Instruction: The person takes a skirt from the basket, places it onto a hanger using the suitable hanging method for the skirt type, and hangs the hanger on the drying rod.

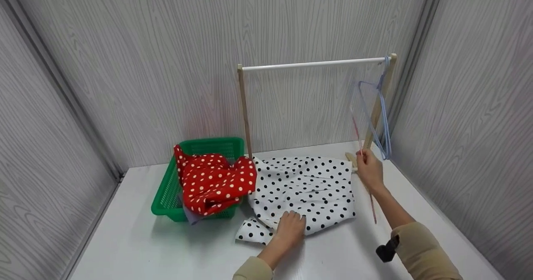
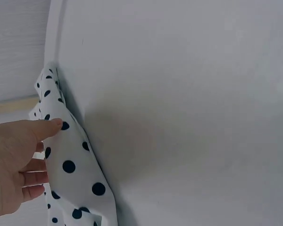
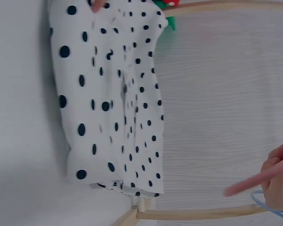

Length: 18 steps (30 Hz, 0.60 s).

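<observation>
A white garment with black dots (image 1: 312,188) lies spread on the table, its exact kind unclear. At its front edge is my left hand (image 1: 290,228); in the left wrist view the thumb lies over the fabric and the fingertips go behind it, holding the edge between them. My right hand (image 1: 369,168) grips a thin pink hanger (image 1: 373,209), raised at the right of the garment and seen nearly edge-on. In the right wrist view only a blurred pink bar of the hanger (image 3: 254,181) shows beside the curled fingers.
A wooden rack with a white rail (image 1: 312,64) stands at the back. Light blue hangers (image 1: 385,121) hang at its right end, close to my right hand. Left of the garment, a green basket (image 1: 164,188) holds a red cloth with white dots (image 1: 216,180) draped over its rim.
</observation>
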Motion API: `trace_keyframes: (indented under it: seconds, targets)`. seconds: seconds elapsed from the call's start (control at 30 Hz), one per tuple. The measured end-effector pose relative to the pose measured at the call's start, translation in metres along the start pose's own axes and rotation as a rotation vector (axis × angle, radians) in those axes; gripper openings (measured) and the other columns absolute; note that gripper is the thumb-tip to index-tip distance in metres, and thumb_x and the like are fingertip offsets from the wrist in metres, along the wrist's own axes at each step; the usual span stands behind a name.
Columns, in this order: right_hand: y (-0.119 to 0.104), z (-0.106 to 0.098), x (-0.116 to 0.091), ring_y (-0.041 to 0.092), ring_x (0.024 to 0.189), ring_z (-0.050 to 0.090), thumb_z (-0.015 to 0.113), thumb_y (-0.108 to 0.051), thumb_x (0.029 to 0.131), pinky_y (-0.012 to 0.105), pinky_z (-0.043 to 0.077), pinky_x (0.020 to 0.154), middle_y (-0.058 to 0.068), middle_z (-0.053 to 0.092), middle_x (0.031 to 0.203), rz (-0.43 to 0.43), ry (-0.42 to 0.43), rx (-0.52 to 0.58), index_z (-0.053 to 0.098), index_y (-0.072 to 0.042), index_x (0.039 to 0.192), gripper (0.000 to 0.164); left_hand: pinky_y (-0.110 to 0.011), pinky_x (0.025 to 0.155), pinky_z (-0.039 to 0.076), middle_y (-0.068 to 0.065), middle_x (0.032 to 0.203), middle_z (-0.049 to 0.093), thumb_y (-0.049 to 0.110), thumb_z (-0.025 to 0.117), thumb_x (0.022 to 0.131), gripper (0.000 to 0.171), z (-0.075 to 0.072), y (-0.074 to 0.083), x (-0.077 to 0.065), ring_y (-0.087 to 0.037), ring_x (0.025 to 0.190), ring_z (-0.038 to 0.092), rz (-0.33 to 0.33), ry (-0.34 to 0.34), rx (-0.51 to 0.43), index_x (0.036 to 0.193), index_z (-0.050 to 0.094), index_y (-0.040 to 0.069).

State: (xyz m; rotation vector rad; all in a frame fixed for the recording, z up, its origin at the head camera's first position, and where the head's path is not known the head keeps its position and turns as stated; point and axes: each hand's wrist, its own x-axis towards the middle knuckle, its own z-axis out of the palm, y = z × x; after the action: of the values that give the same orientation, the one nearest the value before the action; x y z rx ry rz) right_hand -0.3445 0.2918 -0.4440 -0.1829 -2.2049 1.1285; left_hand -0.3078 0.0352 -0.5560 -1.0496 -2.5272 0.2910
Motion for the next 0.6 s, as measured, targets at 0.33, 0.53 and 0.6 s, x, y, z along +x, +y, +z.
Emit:
trace_keyframes:
  seconds: [0.33, 0.53, 0.6]
  targets:
    - [0.016, 0.02, -0.034, 0.025, 0.071, 0.054, 0.041, -0.011, 0.095, 0.034, 0.043, 0.062, 0.024, 0.061, 0.088, 0.08, -0.02, -0.015, 0.05, 0.005, 0.125, 0.035, -0.025, 0.075, 0.042, 0.001, 0.094, 0.061, 0.034, 0.062, 0.085, 0.034, 0.008, 0.038, 0.021, -0.013, 0.087, 0.056, 0.029, 0.006, -0.037, 0.114, 0.06, 0.018]
    - [0.02, 0.023, -0.045, 0.007, 0.056, 0.047, 0.046, -0.007, 0.089, 0.019, 0.037, 0.047, 0.005, 0.053, 0.074, 0.135, -0.074, 0.038, 0.055, 0.003, 0.106, 0.022, -0.024, 0.077, 0.042, 0.001, 0.099, 0.06, 0.028, 0.052, 0.091, 0.028, 0.02, 0.054, 0.025, -0.011, 0.091, 0.054, -0.001, -0.145, 0.039, 0.116, 0.059, 0.018]
    - [0.022, 0.022, -0.047, 0.007, 0.052, 0.046, 0.047, -0.008, 0.09, 0.02, 0.036, 0.045, 0.004, 0.053, 0.07, 0.105, -0.076, 0.019, 0.055, 0.003, 0.105, 0.021, -0.023, 0.074, 0.042, 0.002, 0.094, 0.06, 0.025, 0.05, 0.092, 0.022, 0.022, 0.057, 0.028, -0.01, 0.086, 0.053, -0.005, -0.162, 0.083, 0.11, 0.061, 0.017]
